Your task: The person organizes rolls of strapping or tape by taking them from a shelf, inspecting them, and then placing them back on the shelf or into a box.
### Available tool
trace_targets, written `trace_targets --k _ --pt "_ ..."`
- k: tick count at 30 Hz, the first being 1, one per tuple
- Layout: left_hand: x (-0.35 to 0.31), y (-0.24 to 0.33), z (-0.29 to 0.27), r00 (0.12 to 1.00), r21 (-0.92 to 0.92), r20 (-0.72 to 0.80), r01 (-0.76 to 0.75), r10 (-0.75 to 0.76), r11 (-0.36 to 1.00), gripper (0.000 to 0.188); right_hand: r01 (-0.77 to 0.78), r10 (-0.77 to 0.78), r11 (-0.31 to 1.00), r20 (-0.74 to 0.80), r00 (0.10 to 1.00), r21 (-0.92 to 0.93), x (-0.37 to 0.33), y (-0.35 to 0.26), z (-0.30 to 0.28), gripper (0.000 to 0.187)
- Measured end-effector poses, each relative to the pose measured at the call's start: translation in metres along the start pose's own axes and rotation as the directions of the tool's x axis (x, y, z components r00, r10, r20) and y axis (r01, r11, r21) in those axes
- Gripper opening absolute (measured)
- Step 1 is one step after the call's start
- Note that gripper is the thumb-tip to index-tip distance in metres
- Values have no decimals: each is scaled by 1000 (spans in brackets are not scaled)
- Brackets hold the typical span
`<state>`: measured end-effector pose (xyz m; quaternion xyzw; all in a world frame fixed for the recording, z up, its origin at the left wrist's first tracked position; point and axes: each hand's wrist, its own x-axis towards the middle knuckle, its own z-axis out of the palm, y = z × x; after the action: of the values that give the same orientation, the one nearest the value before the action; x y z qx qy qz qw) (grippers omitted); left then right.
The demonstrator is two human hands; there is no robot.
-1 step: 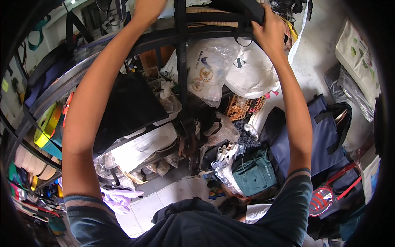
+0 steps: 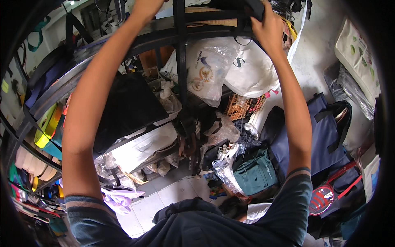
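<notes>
Head view: arms [image 2: 89,103] raised, right hand [image 2: 269,26] closed round black strap [image 2: 254,10], left hand [image 2: 148,7] too cropped to tell its grip.

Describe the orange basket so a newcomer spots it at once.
Start at the black upright post near top centre. To its right, below the person's right hand, bulges a big white bag. Just beneath shows the basket, set apart from that bag by its open orange lattice.
</notes>
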<state>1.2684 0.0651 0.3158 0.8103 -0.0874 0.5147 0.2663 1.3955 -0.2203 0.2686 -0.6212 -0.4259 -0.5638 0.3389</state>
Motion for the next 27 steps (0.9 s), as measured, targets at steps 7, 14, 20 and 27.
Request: trace_targets --k 7,14,20,27 --pt "17 -42 5 734 258 673 -122 -88 959 35 -140 144 968 5 990 -209 63 -6 32 34" --pt "18 -25 -1 883 333 363 -420 297 844 21 -19 27 973 29 999 -230 64 -24 51 37" --pt "27 -28 -7 813 372 343 342 -470 863 13 -26 20 995 -67 998 -95 76 -20 58 31" --pt "37 -42 9 683 348 357 536 -637 769 23 93 -101 987 -56 993 -129 68 -4 64 34"
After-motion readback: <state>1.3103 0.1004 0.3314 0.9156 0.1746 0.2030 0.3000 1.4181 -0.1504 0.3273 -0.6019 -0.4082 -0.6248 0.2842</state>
